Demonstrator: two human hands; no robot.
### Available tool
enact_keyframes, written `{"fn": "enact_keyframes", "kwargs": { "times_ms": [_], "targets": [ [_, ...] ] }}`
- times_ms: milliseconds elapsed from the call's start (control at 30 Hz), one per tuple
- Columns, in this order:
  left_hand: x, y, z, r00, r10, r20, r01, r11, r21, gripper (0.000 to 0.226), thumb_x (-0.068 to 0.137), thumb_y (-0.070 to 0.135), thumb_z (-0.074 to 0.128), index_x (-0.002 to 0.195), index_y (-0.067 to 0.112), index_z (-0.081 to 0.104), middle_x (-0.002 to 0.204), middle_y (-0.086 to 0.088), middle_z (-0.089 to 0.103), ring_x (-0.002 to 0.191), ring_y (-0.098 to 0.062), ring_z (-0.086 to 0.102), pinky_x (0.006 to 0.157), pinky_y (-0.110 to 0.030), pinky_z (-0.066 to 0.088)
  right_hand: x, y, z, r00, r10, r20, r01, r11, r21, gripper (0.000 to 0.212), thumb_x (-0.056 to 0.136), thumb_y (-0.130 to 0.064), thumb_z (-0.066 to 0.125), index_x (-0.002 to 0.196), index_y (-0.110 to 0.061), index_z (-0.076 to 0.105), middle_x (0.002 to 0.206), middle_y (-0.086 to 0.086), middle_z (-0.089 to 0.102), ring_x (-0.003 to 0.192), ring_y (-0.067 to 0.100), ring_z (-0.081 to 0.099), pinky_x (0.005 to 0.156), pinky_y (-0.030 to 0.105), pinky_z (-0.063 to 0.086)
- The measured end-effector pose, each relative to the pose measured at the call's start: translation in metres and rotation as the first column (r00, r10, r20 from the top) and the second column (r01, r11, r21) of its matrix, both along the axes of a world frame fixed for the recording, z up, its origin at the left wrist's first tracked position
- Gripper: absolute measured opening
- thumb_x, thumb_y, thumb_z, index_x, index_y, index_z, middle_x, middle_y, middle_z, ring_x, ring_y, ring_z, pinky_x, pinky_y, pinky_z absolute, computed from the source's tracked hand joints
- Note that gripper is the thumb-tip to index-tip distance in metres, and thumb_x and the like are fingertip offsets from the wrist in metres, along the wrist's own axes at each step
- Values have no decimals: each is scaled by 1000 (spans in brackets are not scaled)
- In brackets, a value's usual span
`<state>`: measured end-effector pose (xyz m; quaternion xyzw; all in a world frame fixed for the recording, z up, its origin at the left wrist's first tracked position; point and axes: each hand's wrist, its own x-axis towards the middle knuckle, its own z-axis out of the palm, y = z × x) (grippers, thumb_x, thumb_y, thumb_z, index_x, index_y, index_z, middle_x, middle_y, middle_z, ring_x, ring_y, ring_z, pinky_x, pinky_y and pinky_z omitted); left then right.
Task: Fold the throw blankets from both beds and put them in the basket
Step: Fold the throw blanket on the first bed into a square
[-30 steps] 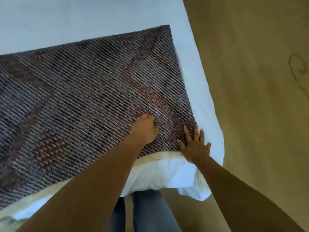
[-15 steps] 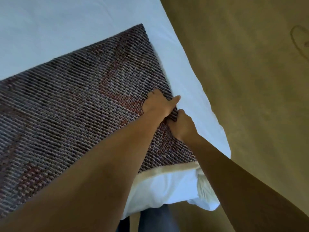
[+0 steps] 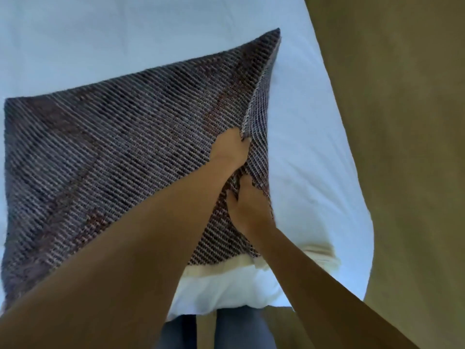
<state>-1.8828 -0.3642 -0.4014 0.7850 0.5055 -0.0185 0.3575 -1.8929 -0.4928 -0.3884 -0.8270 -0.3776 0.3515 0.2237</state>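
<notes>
Where your blanket points: the throw blanket (image 3: 113,159) lies spread on the white bed (image 3: 100,41), its far corner aimed at 1 o'clock and its visible length running from 8 o'clock up to 1 o'clock; your forearms hide the near part.
Blanket edge: the side at 3 o'clock is lifted off the sheet and curls over, showing a paler underside.
Blanket material: coarse ribbed weave in dark purple-grey with rusty red bands, straight-edged and square-cornered.
Bed: smooth white sheet, with a cream band (image 3: 219,269) along the near edge at 6 o'clock.
Left hand: your left hand (image 3: 227,153) grips the raised edge near centre, fingers curled into the fold.
Right hand: your right hand (image 3: 247,210) sits just toward 5 o'clock of the left, fingers tucked into the same edge and holding cloth.
Floor: tan carpet (image 3: 402,122) fills the side at 3 o'clock.
Legs: grey-blue trousers (image 3: 239,328) show at 6 o'clock.
</notes>
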Motion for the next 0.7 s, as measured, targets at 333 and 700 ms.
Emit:
{"fn": "enact_keyframes", "kwargs": {
  "times_ms": [333, 700],
  "targets": [
    [-182, 75, 13, 995, 77, 70, -71, 993, -91, 39, 98, 33, 43, 63, 17, 36, 61, -2, 39, 53, -13, 36, 48, -28, 27, -150, 65, 5, 946, 271, 177, -289, 953, 89, 30, 97, -31, 43, 111, -5, 44, 81, 17, 67, 70, 34, 65, 53, 31, 39],
    [-408, 138, -3, 944, 325, 57, -324, 946, -28, 29, 98, 28, 45, 89, 4, 59, 83, -11, 62, 80, -28, 55, 63, -29, 36, -354, 140, -9, 904, 424, 61, -423, 906, -26, 28, 98, -32, 40, 111, -7, 36, 91, 22, 67, 81, 38, 65, 66, 40, 49]
  ]
}}
